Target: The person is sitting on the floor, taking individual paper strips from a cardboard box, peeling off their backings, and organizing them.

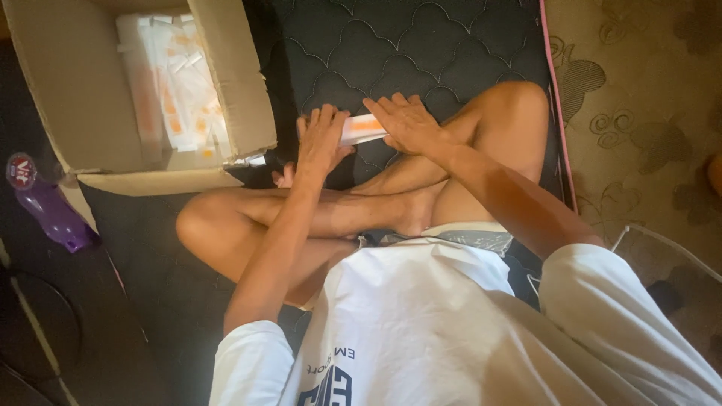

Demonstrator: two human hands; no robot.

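hands: 2 | cardboard box: 1 | purple bottle: 1 | white-and-orange packets: many, count unclear
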